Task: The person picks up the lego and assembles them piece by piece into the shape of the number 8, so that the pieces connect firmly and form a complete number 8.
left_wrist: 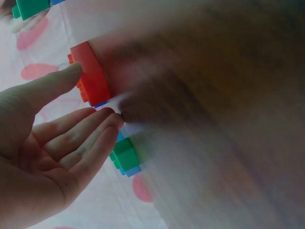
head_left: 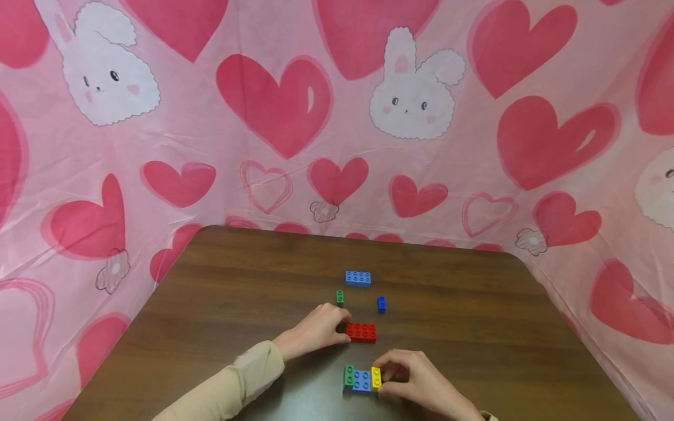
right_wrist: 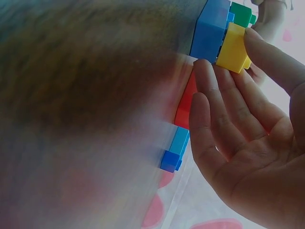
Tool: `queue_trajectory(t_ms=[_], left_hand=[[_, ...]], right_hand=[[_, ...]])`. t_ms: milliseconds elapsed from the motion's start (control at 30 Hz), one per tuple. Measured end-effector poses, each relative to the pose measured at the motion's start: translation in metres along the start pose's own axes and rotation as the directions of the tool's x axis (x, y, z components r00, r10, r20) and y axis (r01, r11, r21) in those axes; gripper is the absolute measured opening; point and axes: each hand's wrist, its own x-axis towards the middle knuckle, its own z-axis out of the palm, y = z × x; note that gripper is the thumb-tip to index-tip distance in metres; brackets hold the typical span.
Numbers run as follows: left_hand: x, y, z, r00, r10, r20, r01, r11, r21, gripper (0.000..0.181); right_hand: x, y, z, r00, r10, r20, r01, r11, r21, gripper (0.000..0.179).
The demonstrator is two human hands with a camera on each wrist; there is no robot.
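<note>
My left hand [head_left: 320, 328] is at the left end of a red brick [head_left: 361, 332], its thumb and fingers spread to either side. In the left wrist view, the thumb overlaps the red brick, and whether it touches cannot be told; the other fingers are loosely extended. Nearer the front, my right hand [head_left: 418, 380] pinches a yellow brick [head_left: 376, 379] between thumb and fingers. That yellow brick sits on the right end of a light blue brick [head_left: 361, 380]. On its left end stands a green brick [head_left: 349, 375], with blue studs showing between.
Farther back on the brown table [head_left: 253, 263] lie a small green brick [head_left: 339, 298], a small dark blue brick [head_left: 381, 304] and another light blue brick [head_left: 358, 278]. A pink cloth [head_left: 295, 175] with hearts and rabbits hangs behind and beside the table.
</note>
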Motion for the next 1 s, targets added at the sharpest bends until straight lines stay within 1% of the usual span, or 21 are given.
queue_trajectory(t_ms=[167, 367, 567, 800, 1000], left_hand=[[0.0012, 0.0016, -0.0003, 1.0, -0.007, 0.015, 0.007, 1.0, 0.022, 0.037], [0.0014, 0.0025, 0.0004, 0.999, -0.025, 0.038, 0.025, 1.0, 0.018, 0.035], [0.0019, 0.0039, 0.0007, 1.0, -0.006, 0.017, 0.005, 0.999, 0.032, 0.032], [0.0021, 0.0048, 0.0016, 1.0, 0.011, 0.0, -0.011, 0.998, 0.062, 0.027], [0.0025, 0.0031, 0.0029, 1.0, 0.016, -0.011, -0.016, 0.997, 0.07, 0.026]], right_hand=[[0.0001, -0.0001, -0.0006, 1.0, 0.018, 0.009, -0.018, 1.0, 0.016, 0.031], [0.0, -0.0002, -0.0008, 0.999, 0.038, 0.021, -0.039, 0.999, 0.027, 0.033], [0.0, 0.0001, -0.0009, 0.999, 0.035, 0.016, -0.035, 0.999, 0.033, 0.031], [-0.0009, 0.0018, 0.0005, 1.0, -0.004, 0.004, 0.003, 1.0, 0.013, 0.031], [-0.0004, 0.0023, 0.0006, 1.0, 0.01, 0.002, -0.01, 0.999, 0.031, 0.03]])
